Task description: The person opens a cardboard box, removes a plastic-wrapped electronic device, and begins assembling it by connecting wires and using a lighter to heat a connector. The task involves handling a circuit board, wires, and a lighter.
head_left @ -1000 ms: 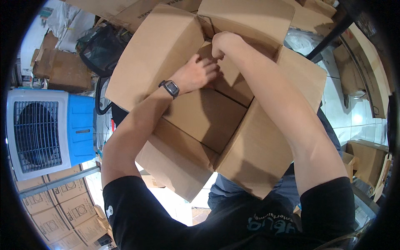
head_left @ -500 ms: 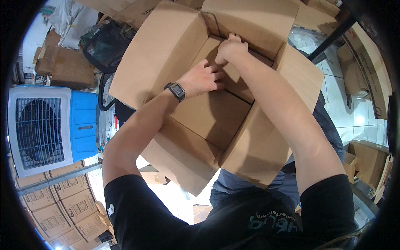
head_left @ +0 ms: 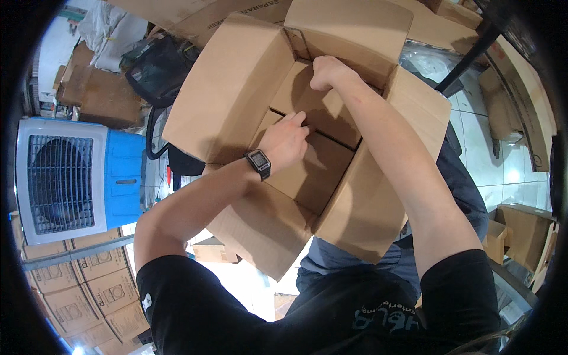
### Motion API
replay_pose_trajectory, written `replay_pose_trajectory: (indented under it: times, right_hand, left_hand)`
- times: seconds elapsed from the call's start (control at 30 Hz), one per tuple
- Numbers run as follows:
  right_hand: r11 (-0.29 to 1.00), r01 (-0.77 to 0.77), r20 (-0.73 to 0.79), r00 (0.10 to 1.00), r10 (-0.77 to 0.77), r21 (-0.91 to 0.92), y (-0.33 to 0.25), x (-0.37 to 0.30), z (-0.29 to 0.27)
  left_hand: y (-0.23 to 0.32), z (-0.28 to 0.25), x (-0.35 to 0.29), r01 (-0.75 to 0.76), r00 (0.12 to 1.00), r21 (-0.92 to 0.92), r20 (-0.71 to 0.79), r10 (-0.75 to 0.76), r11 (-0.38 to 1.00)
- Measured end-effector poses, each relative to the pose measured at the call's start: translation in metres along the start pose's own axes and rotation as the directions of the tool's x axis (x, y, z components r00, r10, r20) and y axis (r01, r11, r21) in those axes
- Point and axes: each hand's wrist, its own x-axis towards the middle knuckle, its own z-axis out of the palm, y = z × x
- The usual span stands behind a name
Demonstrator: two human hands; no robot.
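Carton: we had the carton (head_left: 325, 171) over our lap (head_left: 334, 253), near corner toward us; its support was hidden.
Flaps: flaps (head_left: 228, 89) splayed outward, presumably to clear room for both arms.
Left hand: left hand (head_left: 286, 142) half-curled at the floor seam (head_left: 336, 139); grip unclear.
Right hand: right hand (head_left: 331, 74) curled inside by the far edge; we couldn't tell if it held anything.

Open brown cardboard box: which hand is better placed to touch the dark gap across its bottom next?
Likely the left hand: its fingers are beside the dark gap, while the right hand is nearer the box's far wall.
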Motion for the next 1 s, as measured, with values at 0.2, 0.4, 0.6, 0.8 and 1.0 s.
replay_pose_trajectory:
  times: [0.2, 0.4, 0.6, 0.8, 1.0]
  right_hand:
    - [0.988, -0.071, 0.078, 0.994, 0.082, -0.141, 0.002, 0.013, 0.015]
    - [0.965, -0.259, 0.082, 0.962, 0.262, -0.048, -0.002, 0.023, 0.036]
    - [0.983, -0.155, -0.037, 0.988, 0.152, -0.094, -0.013, -0.003, 0.027]
    - [0.997, -0.063, 0.053, 0.996, 0.065, -0.047, -0.007, 0.004, 0.001]
    - [0.998, 0.035, 0.043, 0.999, -0.033, -0.046, 0.010, 0.010, -0.003]
  left_hand:
    - [0.021, -0.003, -0.003, 0.145, 0.988, -0.044, -0.044, -0.147, 0.988]
    - [0.017, -0.003, 0.001, 0.078, 0.995, 0.017, -0.066, -0.076, 0.997]
    - [-0.006, 0.000, 0.010, -0.016, 1.000, -0.073, 0.024, 0.018, 0.997]
    - [-0.012, -0.003, 0.007, -0.088, 0.995, -0.254, -0.072, 0.072, 0.963]
    - [-0.001, -0.004, 0.016, 0.021, 0.999, -0.236, -0.032, -0.030, 0.972]
